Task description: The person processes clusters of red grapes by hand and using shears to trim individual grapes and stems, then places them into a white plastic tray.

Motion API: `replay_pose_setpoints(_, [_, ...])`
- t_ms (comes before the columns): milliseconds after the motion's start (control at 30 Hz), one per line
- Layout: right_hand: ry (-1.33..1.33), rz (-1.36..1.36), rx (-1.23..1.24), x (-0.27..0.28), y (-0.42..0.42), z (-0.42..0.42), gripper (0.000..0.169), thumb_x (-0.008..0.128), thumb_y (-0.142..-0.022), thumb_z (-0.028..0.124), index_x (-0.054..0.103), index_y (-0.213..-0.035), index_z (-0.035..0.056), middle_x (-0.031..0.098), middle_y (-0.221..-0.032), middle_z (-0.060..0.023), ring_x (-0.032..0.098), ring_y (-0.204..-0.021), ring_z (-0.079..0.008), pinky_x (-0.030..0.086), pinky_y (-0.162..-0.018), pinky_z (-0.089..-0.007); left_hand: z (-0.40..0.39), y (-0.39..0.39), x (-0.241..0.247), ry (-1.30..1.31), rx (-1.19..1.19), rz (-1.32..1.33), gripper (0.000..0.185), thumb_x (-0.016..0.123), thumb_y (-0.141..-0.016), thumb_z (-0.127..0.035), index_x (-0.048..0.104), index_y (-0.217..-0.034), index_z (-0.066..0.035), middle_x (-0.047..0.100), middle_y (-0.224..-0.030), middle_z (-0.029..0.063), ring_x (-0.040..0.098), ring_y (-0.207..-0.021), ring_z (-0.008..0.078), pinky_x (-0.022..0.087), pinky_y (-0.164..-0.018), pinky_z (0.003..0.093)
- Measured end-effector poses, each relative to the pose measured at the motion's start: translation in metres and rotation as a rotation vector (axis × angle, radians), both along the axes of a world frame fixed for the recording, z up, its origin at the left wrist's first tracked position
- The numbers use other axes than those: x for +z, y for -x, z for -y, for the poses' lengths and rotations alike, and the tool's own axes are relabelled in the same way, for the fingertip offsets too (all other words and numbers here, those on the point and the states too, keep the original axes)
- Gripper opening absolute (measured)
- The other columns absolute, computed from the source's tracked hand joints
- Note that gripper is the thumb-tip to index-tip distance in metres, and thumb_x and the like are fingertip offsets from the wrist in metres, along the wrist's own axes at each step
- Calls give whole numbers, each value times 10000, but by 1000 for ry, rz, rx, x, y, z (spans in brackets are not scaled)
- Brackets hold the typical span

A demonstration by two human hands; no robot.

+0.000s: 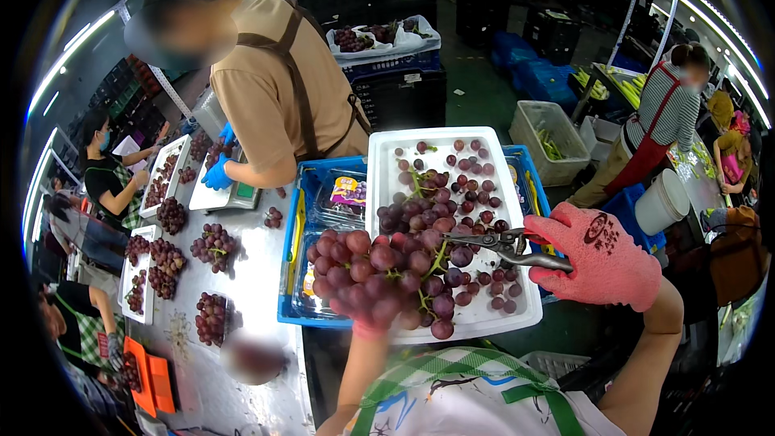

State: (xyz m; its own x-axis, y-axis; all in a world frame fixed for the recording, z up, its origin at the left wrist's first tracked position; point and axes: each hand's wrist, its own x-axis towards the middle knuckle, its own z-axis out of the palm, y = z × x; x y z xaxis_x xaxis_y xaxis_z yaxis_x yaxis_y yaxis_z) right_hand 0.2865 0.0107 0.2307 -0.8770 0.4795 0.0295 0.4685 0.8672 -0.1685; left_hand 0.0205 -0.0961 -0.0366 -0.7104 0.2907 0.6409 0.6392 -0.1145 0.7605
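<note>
A large bunch of red grapes (387,266) hangs over a white foam tray (378,151). My left hand (370,330), in a pink glove, holds the bunch from below and is mostly hidden by it. In my right hand (596,257), a pink work glove with a dark print closes around the handles of fruit pruning shears (514,248). Their metal blades reach the green stem (437,260) at the bunch's right side. Loose grapes (475,181) and a smaller bunch (424,188) lie in the tray.
Beneath the tray stands a blue crate (290,309) with clear plastic boxes (321,206). A steel table (260,290) on the left bears several grape bunches (215,246) and a scale (245,194). Close by, a person (272,72) works in blue gloves. More people are farther off.
</note>
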Motion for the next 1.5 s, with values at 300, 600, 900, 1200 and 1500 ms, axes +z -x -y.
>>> replay_pose_setpoints(300, [52, 43, -26, 0, -3, -1, 453, 657, -792, 401, 556, -1120, 105, 579, -910, -157, 612, -777, -333, 486, -680, -409, -3, -13, 39, -170, -193, 35, 346, 687, -738, -300, 576, -971, -70, 568, -1016, 52, 536, -1045, 277, 398, -932, 426])
replay_pose_setpoints(600, [180, 124, 1, -1, 0, -15, 376, 599, -839, 411, 558, -1081, 127, 593, -891, -160, 610, -798, -338, 485, -680, -409, -1, -11, 72, 4, 118, -432, 396, 665, -745, -353, 550, -1017, -89, 543, -1060, 44, 514, -1083, 269, 374, -954, 428])
replay_pose_setpoints(900, [140, 29, -45, -4, 4, -6, 353, 621, -820, 367, 564, -1056, 110, 588, -873, -140, 607, -775, -327, 486, -665, -399, 1, -13, 38, -237, -386, 205, 525, 527, -796, -485, 446, -1185, -142, 442, -1228, 50, 432, -1185, 282, 284, -1026, 457])
replay_pose_setpoints(1200, [96, -109, -192, -31, 0, -15, 501, 634, -806, 343, 493, -1218, 96, 547, -978, -176, 580, -834, -353, 461, -723, -424, -2, -12, 28, -386, -620, 492, 660, 389, -847, -617, 341, -1353, -195, 341, -1397, 56, 349, -1287, 296, 193, -1098, 485])
replay_pose_setpoints(1500, [-159, -203, -212, -166, -7, -11, 610, 645, -755, 400, 491, -1242, 67, 480, -1040, -143, 478, -930, -325, 377, -832, -446, -8, -25, 41, -772, -882, 493, 539, 391, -951, -451, 258, -1433, -250, 283, -1472, 32, 336, -1309, 290, 217, -1119, 518])
